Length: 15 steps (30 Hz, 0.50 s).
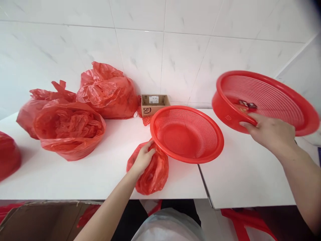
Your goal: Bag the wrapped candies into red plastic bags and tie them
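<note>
- At three o'clock in the head view, the right hand (272, 130) is closed on the near rim of the raised basket (281, 100), a red slotted one, thumb uppermost, holding it tilted above the white table (245, 170).
- A few small items (247, 104) lie inside the raised basket, close to the thumb (dark and reddish, too small and blurred to name).
- Just off centre toward four o'clock, the lower basket (183, 137), red with a fine mesh wall, sits near the seam between two tabletops.
- At seven o'clock, the left hand (144, 159) reaches over the crumpled bag (152, 177), its fingertips at the lower basket's left rim; I cannot tell whether it grips the rim, pinches the plastic or merely rests there.
- The crumpled bag, thin red plastic, lies on the table between six and seven o'clock, partly beneath that hand.
- Near twelve o'clock stands a small cardboard box (154, 110) marked SF, partly behind the lower basket.
- At ten o'clock, a large bulging bag (107, 95) leans near the tiled wall (188, 50).
- At nine o'clock sits an open-mouthed bag (70, 149) with bunched plastic inside, another red bag (26, 115) just behind it.
- Toward eight o'clock, below the table edge, is a brown carton (42, 222).
</note>
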Tool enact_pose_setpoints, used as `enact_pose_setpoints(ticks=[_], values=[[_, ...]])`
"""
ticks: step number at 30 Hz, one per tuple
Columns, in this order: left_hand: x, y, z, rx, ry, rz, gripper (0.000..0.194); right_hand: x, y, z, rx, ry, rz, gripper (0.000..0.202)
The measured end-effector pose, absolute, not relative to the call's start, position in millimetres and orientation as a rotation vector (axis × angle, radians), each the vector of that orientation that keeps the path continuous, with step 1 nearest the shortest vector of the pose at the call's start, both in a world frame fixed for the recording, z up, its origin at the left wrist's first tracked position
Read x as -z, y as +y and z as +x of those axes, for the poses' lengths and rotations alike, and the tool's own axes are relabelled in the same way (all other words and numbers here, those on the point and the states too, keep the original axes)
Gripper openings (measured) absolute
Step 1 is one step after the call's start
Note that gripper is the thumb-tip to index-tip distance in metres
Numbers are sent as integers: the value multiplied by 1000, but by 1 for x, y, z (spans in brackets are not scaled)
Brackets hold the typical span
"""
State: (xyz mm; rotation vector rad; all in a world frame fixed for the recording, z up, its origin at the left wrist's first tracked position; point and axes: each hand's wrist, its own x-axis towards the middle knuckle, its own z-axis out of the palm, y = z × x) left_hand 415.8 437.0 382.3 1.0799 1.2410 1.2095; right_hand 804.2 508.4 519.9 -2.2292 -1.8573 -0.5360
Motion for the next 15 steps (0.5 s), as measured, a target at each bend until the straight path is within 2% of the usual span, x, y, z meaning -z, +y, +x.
enact_pose_setpoints(ticks=[4,9,12,15], values=[[-380,475,467,-1110,1095,1192,59,-552,475,746,381,-1943,-1985,34],[-385,490,522,-1000,927,1287,47,-556,444,687,194,-2199,-1457,29],[-387,481,517,-1058,938,1262,38,-545,435,662,25,-2400,-1220,27],[-383,457,476,-1094,990,1178,36,-527,436,648,-37,-2534,-1090,36]])
